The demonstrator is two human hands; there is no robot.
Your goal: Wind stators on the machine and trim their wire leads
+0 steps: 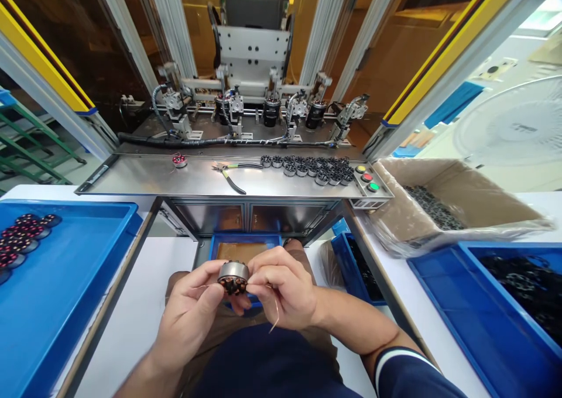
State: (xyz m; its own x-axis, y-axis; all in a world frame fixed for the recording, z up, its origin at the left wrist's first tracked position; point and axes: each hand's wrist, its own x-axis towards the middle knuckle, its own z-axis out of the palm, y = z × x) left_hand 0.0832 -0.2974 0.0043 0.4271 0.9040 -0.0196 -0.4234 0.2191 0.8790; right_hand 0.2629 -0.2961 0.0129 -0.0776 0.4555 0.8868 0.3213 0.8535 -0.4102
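A motor stator, a steel ring with copper windings and black insulation, is held tilted over my lap. Its side is gripped between the thumb and fingers of my left hand. Against its lower right edge, my right hand pinches a thin copper wire, whose loose end hangs below the fingers. On the metal ledge ahead lie side cutters with black and green handles, spread apart. One stator with red windings sits to their left, and several black-capped stator cores stand grouped to their right.
A blue tray with several wound stators is on the left. At right are a lined carton and a blue bin of black parts. Yellow, red and green buttons edge the ledge; machine fixtures stand behind.
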